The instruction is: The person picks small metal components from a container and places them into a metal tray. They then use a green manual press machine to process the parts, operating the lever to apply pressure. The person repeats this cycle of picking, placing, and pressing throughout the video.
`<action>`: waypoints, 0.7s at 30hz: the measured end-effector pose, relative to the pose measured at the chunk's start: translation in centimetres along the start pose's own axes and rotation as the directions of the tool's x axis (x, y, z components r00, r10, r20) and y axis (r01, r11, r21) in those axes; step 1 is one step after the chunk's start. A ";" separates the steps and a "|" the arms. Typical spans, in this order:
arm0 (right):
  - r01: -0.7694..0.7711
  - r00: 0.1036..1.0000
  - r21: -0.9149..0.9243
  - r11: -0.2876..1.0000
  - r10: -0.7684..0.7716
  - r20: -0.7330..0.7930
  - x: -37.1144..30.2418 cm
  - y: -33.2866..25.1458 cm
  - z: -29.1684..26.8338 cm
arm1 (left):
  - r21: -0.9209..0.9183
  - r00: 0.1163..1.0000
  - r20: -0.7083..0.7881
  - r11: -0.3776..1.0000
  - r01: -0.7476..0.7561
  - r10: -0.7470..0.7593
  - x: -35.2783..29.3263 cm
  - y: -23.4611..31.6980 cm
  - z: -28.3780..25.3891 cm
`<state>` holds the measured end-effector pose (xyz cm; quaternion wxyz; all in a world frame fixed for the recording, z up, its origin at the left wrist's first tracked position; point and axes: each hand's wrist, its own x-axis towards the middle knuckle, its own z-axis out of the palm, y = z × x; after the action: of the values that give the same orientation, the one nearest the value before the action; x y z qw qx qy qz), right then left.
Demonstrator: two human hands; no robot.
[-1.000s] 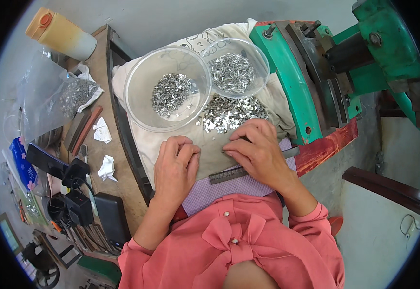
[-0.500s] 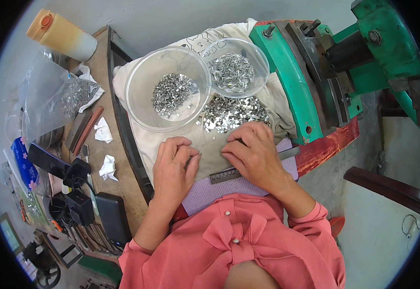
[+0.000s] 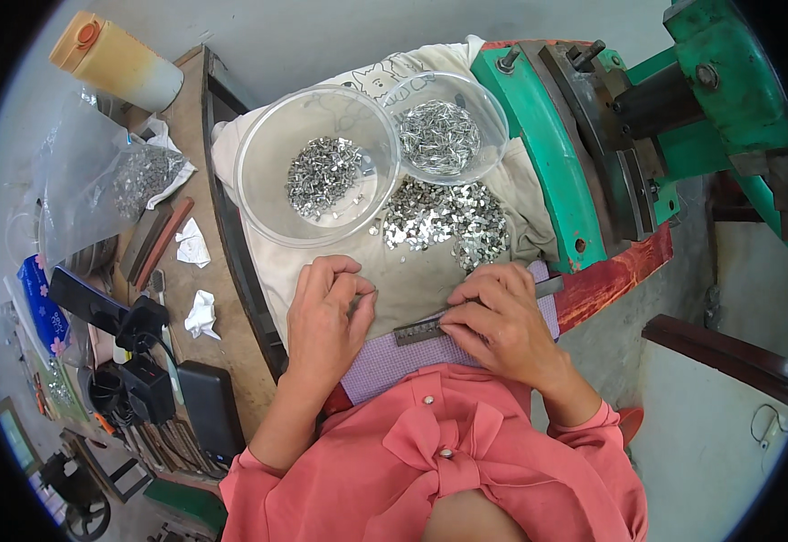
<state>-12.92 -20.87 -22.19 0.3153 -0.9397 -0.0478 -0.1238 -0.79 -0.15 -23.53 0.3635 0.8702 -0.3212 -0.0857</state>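
My left hand (image 3: 323,309) rests over the beige cloth (image 3: 403,280), thumb and fingers curled together in a pinch; whatever they hold is too small to make out. Bent over a dark slotted metal bar (image 3: 419,332) is my right hand (image 3: 502,318), its thumb and fingertips pinched at the bar's slotted part. Any piece between those fingertips is hidden. The bar lies across a purple woven mat (image 3: 380,363), and its far end shows past my right hand. Just beyond that hand spreads a loose heap of small shiny metal pieces (image 3: 448,217).
Behind the heap stand a large clear tub (image 3: 254,203) of small metal parts and a smaller clear tub (image 3: 498,135) of thin metal pins. A green press (image 3: 552,172) borders the right side. Crumpled tissues (image 3: 201,314) and a black box-shaped device (image 3: 211,411) lie on the left bench.
My right hand has moved down toward me, from the cloth beside the heap onto the slotted bar. Some metal pieces now extend nearer along the heap's right side. My left hand stays put.
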 end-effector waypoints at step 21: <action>0.147 0.978 -0.147 0.978 -0.166 -0.129 6.0 1.7 4.1 | -0.134 0.978 0.016 0.970 -0.202 0.206 -3.2 2.9 2.0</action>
<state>-6.01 -19.70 -24.79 0.2419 -0.9413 -0.0907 -0.2174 -5.42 -0.84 -23.23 0.4224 0.8053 -0.4079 -0.0817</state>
